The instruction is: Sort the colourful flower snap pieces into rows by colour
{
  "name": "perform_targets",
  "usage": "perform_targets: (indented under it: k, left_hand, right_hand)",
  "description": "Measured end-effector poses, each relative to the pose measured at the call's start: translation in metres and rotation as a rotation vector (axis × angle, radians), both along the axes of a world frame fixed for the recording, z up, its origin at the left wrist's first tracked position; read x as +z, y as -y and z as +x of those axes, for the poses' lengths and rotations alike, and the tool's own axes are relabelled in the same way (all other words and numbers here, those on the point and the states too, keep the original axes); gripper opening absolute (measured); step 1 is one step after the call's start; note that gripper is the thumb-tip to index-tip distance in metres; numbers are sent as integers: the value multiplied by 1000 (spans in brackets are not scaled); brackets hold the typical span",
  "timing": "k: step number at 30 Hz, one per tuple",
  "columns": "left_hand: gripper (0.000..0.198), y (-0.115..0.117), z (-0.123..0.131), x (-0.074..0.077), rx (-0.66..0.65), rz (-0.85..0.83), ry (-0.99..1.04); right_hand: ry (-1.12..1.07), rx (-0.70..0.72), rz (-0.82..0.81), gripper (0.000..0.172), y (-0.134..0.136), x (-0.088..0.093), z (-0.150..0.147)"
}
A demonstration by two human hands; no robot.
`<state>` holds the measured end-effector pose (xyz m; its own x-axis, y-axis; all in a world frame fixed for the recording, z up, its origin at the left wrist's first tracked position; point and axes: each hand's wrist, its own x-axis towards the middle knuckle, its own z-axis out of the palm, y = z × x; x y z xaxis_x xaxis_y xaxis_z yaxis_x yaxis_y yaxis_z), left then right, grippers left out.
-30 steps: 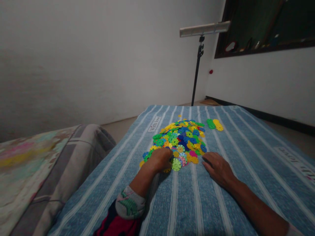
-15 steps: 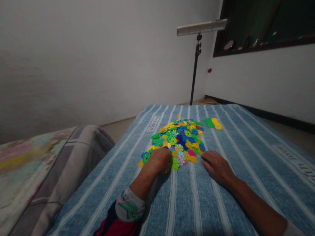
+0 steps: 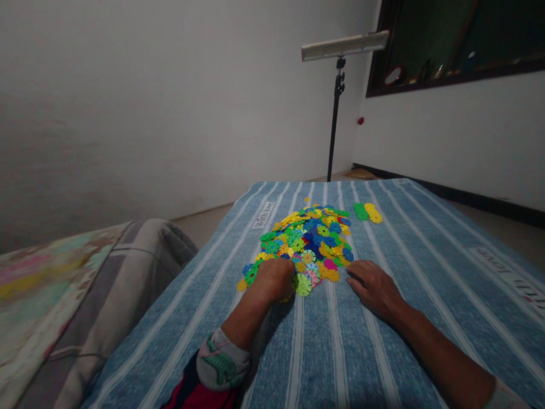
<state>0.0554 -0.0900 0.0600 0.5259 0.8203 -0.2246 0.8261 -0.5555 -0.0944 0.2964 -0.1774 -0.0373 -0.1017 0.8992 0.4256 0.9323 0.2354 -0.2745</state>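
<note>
A spread pile of notched plastic discs [image 3: 313,237] in green, yellow, blue, orange and pink lies on the striped blue cloth [image 3: 317,346]. At the pile's near left edge, my left hand [image 3: 276,278] is closed, its fingers curled down among the discs; what they hold, if anything, is hidden. My right hand [image 3: 374,287] rests on the cloth just right of the pile, fingers bent toward it and thumb a little apart, with nothing visible in it. Green discs [image 3: 361,212] and yellow discs [image 3: 373,213] sit in two short rows beyond my right hand.
On the left stands a surface covered with a grey and floral blanket [image 3: 145,255]. Behind the far edge of the cloth rises a black stand [image 3: 334,125] with a light bar [image 3: 344,46]. A dark window [image 3: 451,42] is at the upper right.
The whole view has shifted very slightly. Both hands keep nearly the same place and pose beside the pile.
</note>
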Motion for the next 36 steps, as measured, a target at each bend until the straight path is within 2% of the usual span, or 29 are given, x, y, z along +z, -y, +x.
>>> perform_targets:
  k: [8,15,28,36]
  left_hand:
    - [31,2,1,5,-26,-27,-63]
    - [32,4,3,6,-25,-81,-65]
    - [23,4,3,3,-84,-135,-41]
    - [17,2,-2,11,-94,-197,-3]
  right_hand:
    - [12,-7,-20,17,0,3,-1]
    - [10,28,30,17,-2,-5,2]
    - [14,39,17,17,-2,-3,2]
    - [11,45,28,17,-1,-3,2]
